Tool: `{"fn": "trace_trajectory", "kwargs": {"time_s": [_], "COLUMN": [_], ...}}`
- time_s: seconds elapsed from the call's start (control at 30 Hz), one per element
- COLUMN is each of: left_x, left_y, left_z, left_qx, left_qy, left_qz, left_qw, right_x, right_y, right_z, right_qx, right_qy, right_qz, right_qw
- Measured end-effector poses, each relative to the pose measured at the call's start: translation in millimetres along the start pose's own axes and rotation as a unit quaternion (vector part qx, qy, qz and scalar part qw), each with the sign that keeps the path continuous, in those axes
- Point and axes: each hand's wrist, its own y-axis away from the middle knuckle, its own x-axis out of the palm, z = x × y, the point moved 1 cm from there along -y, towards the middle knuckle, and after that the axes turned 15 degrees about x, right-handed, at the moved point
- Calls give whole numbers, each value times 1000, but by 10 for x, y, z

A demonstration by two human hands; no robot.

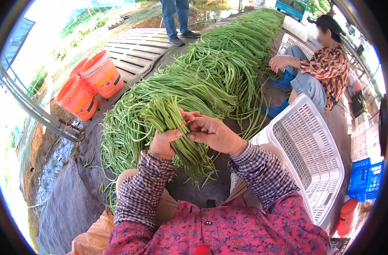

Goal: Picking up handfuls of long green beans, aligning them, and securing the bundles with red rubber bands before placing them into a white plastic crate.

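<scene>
A bundle of yardlong beans (189, 154) is gripped in my left hand (163, 142), its thumb across the front. The bundle tilts, with its bunched ends up and to the left and its loose ends hanging over the ground. A thin orange band (181, 124) runs across the stems near the thumb. My right hand (216, 134) is at the bundle's right side, fingertips bent close to the band; whether they hold it is hidden. Behind and below my hands lies a long heap of yardlong beans (206, 76), some in banded bunches.
At my right stands a white plastic crate (321, 162); beyond it a person (324, 63) sits beside the heap. Orange buckets (101, 75) stand at the left. Another person's legs (176, 19) are at the far end. Blue crates (366, 180) lie far right.
</scene>
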Motion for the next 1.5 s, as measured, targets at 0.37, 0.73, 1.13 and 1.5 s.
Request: {"fn": "trace_trajectory", "kwargs": {"time_s": [0.37,0.73,1.13,1.5], "left_x": [-18,10,-15,-67], "left_y": [-41,-27,-23,-37], "left_z": [-47,4,-7,7], "left_qx": [13,59,12,75], "left_qy": [64,-55,73,-1], "left_qz": [-36,-46,-54,-77], "left_qw": [997,996,996,994], "right_x": [120,221,-19,227], "right_y": [74,22,-28,22], "right_z": [87,41,28,19], "right_qx": [-128,22,-84,-156], "right_qy": [113,47,135,215], "right_qz": [-165,-129,-5,-211], "right_qw": [972,990,987,941]}}
